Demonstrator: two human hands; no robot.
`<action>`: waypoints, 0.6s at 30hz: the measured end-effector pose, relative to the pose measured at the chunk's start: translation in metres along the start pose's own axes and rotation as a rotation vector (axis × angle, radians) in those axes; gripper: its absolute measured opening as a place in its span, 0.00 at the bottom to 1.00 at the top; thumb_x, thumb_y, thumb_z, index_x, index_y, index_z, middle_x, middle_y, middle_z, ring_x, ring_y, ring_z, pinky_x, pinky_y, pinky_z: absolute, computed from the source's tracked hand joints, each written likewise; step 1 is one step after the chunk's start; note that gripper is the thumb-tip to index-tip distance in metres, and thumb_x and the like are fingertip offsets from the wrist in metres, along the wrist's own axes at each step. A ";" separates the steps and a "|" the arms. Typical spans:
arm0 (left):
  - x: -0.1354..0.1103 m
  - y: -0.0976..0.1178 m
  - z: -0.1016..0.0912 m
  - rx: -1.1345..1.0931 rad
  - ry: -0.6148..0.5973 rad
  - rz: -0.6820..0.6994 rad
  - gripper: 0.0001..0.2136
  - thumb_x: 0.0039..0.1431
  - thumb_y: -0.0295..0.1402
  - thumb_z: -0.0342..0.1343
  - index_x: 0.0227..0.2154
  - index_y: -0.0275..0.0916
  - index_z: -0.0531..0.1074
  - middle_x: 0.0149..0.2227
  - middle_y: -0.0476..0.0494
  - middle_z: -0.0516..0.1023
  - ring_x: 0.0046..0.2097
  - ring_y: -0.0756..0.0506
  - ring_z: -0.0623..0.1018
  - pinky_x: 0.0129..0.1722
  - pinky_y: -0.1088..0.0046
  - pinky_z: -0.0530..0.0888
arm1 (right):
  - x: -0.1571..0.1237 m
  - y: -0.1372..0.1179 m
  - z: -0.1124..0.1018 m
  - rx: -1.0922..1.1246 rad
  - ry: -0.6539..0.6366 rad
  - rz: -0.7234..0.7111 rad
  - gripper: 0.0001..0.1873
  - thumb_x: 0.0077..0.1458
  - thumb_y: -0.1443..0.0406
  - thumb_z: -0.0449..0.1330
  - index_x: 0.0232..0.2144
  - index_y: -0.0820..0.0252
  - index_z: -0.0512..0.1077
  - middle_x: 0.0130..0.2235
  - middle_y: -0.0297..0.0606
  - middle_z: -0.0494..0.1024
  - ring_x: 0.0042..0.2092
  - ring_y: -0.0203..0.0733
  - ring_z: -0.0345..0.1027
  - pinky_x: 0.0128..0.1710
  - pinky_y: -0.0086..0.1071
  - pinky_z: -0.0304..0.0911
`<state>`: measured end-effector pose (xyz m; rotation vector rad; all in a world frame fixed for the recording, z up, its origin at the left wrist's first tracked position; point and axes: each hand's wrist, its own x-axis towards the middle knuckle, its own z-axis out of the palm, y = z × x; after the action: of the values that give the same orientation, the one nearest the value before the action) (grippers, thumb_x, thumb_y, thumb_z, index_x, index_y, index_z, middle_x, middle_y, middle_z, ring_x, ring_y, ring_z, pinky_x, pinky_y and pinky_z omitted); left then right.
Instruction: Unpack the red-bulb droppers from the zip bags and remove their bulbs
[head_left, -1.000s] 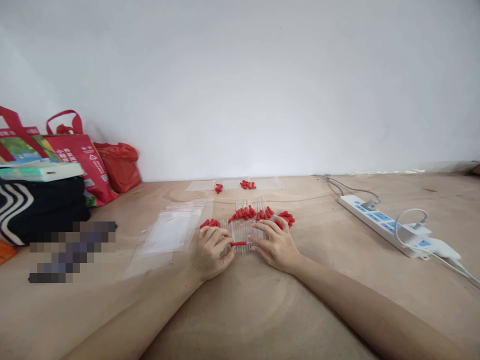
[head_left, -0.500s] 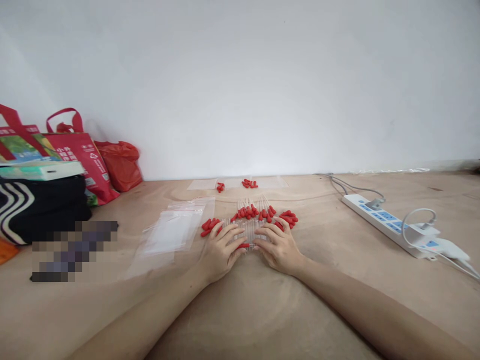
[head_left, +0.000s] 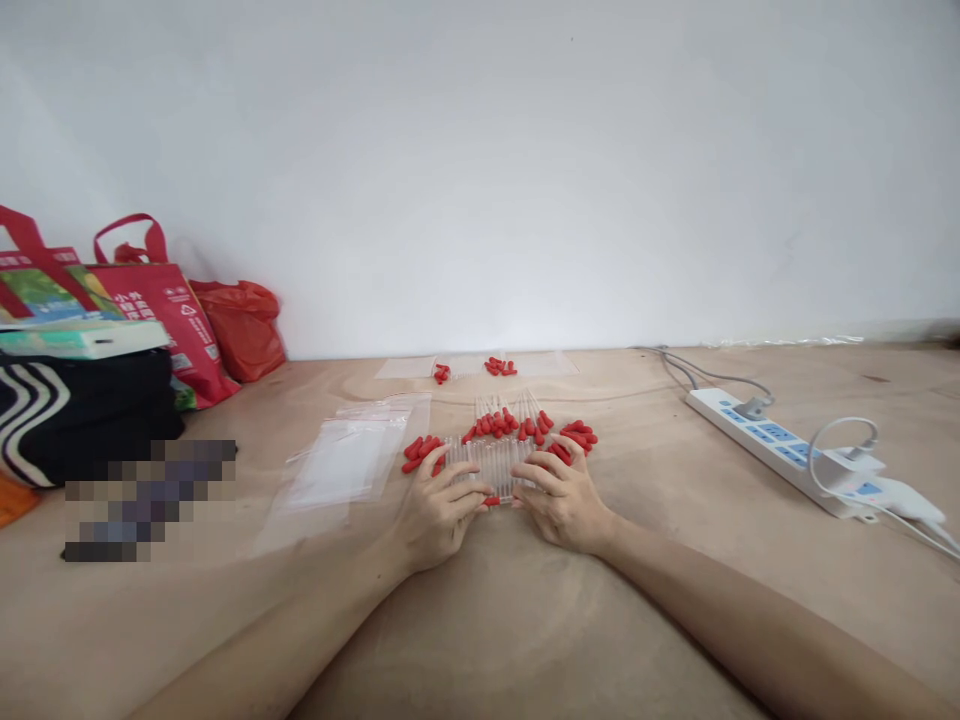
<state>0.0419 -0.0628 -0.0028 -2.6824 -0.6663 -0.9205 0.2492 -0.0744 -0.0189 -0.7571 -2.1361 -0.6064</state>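
Note:
Between my hands, near the front of a row of clear glass dropper tubes (head_left: 495,465), is a red rubber bulb (head_left: 491,501). My left hand (head_left: 442,510) pinches this bulb with thumb and fingertips. A thin clear tube (head_left: 506,502) extends from the bulb toward my right hand (head_left: 562,500), whose fingers are closed around its end. How far the tube sits in the bulb is too small to tell. Loose red bulbs (head_left: 421,453) lie beside my left hand, and more bulbs (head_left: 579,434) lie beside my right. Behind the row are droppers with red bulbs fitted (head_left: 499,423).
Clear zip bags (head_left: 352,455) are stacked at left. Further back, bags (head_left: 405,368) lie with red-bulbed droppers (head_left: 500,367) by the wall. A white power strip (head_left: 780,445) with cables is at right. Shopping bags (head_left: 165,320) and a black striped cloth (head_left: 97,410) stand far left.
Both hands have shifted slightly down toward me with the bulb and tube. The bulb has moved a little nearer, uncovering more of the glass tube row.

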 end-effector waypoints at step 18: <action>-0.016 -0.028 -0.016 0.058 0.170 -0.216 0.07 0.56 0.27 0.47 0.30 0.38 0.70 0.32 0.45 0.73 0.36 0.48 0.70 0.38 0.69 0.67 | -0.017 0.025 -0.014 0.022 0.023 0.251 0.09 0.54 0.65 0.51 0.28 0.58 0.72 0.33 0.36 0.74 0.36 0.37 0.64 0.45 0.39 0.49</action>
<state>0.0086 -0.0491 0.0011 -2.4812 -0.9411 -1.1481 0.2821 -0.0706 -0.0204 -0.9826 -1.9828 -0.4550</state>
